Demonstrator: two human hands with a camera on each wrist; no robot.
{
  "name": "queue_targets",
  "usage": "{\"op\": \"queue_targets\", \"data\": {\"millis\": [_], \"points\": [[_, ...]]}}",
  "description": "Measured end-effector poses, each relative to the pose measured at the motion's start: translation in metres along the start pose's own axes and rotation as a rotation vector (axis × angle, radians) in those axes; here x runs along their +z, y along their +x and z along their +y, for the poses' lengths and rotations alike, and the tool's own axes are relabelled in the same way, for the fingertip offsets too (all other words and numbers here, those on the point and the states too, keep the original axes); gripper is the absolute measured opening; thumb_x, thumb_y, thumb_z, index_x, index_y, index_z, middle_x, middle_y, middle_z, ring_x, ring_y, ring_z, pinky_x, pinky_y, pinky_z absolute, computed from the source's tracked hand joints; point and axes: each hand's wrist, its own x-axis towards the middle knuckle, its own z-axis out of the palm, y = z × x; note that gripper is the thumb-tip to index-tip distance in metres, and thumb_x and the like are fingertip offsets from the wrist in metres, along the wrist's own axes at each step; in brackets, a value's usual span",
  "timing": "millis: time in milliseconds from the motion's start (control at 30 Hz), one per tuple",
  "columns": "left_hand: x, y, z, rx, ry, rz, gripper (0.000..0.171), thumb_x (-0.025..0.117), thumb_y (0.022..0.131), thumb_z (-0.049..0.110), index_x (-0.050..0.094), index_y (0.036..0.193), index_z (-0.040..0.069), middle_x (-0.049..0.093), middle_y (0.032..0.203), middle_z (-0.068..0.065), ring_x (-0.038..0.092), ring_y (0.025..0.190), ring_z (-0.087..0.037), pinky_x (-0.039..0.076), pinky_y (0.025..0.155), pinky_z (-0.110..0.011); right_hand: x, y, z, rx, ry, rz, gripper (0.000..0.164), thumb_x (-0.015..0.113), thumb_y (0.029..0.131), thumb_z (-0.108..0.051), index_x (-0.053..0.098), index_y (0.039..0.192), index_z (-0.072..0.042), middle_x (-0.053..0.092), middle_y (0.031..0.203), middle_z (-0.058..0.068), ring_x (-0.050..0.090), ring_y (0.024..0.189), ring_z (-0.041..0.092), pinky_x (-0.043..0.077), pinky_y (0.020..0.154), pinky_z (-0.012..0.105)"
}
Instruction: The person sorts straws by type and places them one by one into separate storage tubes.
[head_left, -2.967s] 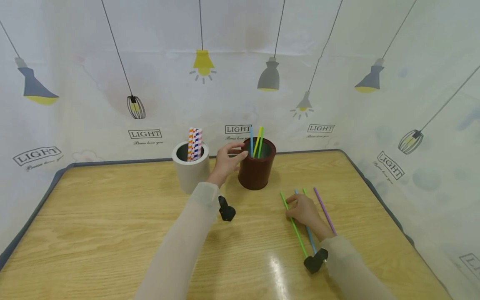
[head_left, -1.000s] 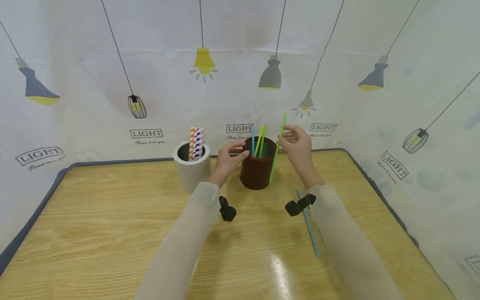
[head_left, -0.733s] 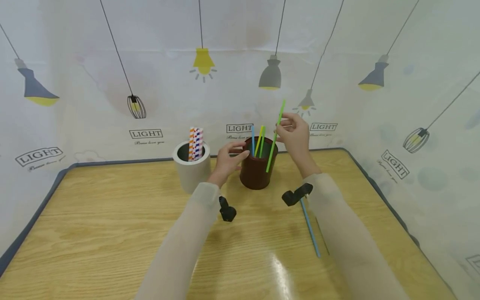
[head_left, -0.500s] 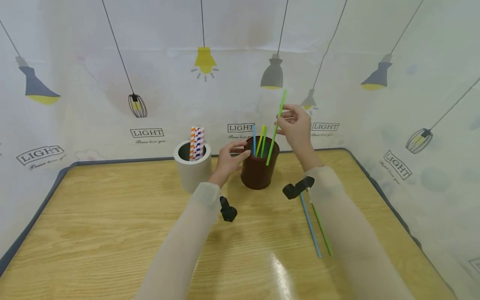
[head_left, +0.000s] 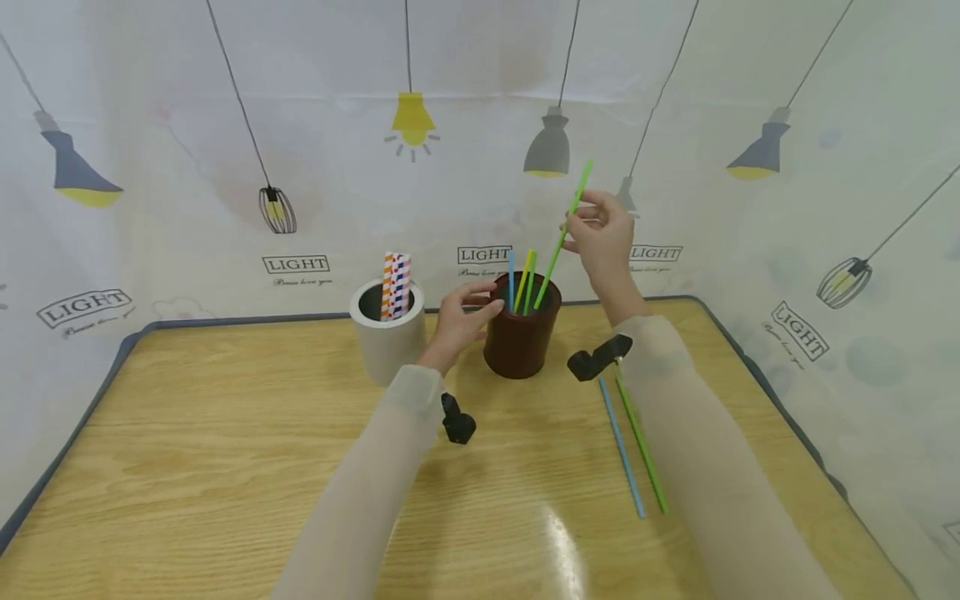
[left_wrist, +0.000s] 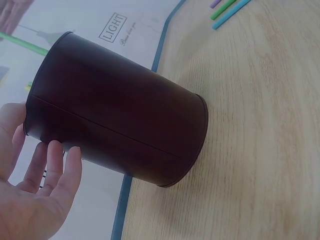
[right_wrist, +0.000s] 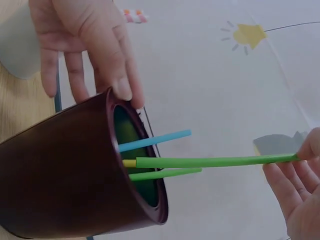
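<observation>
Currently, insertion appears in hand: right hand (head_left: 606, 240) pinches a lime-green straw (head_left: 554, 258), lower end over the mouth of the maroon cup (head_left: 520, 342); left hand (head_left: 457, 322) grips that cup's rim. Next move likely calls for lowering the straw inside.

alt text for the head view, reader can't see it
A person's right hand pinches a slanting green straw at the mouth of a brown cup holding three straws; the left hand touches that cup. A white cup of patterned straws stands left of it on the table.
</observation>
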Motion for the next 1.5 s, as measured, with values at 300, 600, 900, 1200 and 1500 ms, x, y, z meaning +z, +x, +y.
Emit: {"op": "queue_targets", "data": {"millis": [300, 600, 900, 1200, 1500], "points": [[0.0, -0.001, -0.001, 0.002, 0.003, 0.002, 0.036, 0.065, 0.086, 0.019, 0.059, 0.121, 0.013, 0.05, 0.115, -0.013, 0.054, 0.102, -0.027, 0.051, 0.078, -0.047, -0.001, 0.004, 0.029, 0.043, -0.055, 0.072, 0.036, 0.057, 0.083, 0.002, 0.054, 0.119, 0.001, 0.056, 0.088, 0.008, 0.06, 0.074, 0.015, 0.055, 0.065, 0.028], [-0.002, -0.011, 0.013, -0.029, -0.007, -0.044, 0.04, 0.063, 0.088, 0.015, 0.054, 0.127, 0.007, 0.047, 0.122, -0.019, 0.051, 0.108, -0.032, 0.048, 0.083, -0.05, 0.003, 0.002, 0.048, 0.057, -0.084, 0.035, 0.036, 0.055, 0.083, 0.003, 0.053, 0.119, 0.002, 0.054, 0.086, 0.007, 0.059, 0.074, 0.019, 0.055, 0.062, 0.027], [-0.002, -0.001, 0.0, -0.006, 0.004, -0.027, 0.039, 0.066, 0.086, 0.021, 0.057, 0.123, 0.013, 0.049, 0.12, -0.014, 0.051, 0.107, -0.029, 0.049, 0.081, -0.049, 0.001, 0.0, 0.061, 0.072, -0.114, -0.078, 0.037, 0.056, 0.084, 0.002, 0.051, 0.12, 0.005, 0.055, 0.085, 0.008, 0.062, 0.076, 0.021, 0.055, 0.068, 0.035], [0.001, 0.0, -0.002, 0.003, 0.024, -0.002, 0.035, 0.066, 0.086, 0.021, 0.059, 0.12, 0.015, 0.051, 0.116, -0.011, 0.053, 0.104, -0.026, 0.051, 0.078, -0.047, -0.001, -0.002, 0.067, 0.099, -0.14, -0.153, 0.037, 0.056, 0.084, 0.001, 0.051, 0.121, 0.004, 0.055, 0.088, 0.011, 0.059, 0.075, 0.018, 0.054, 0.066, 0.026], [0.0, 0.001, -0.001, -0.004, 0.008, -0.005, 0.036, 0.065, 0.086, 0.02, 0.059, 0.121, 0.015, 0.05, 0.116, -0.012, 0.053, 0.104, -0.028, 0.05, 0.08, -0.049, -0.001, -0.003, 0.071, 0.076, -0.255, -0.216, 0.037, 0.058, 0.085, -0.003, 0.053, 0.121, 0.002, 0.06, 0.093, 0.016, 0.058, 0.08, 0.019, 0.049, 0.065, 0.024]]}}
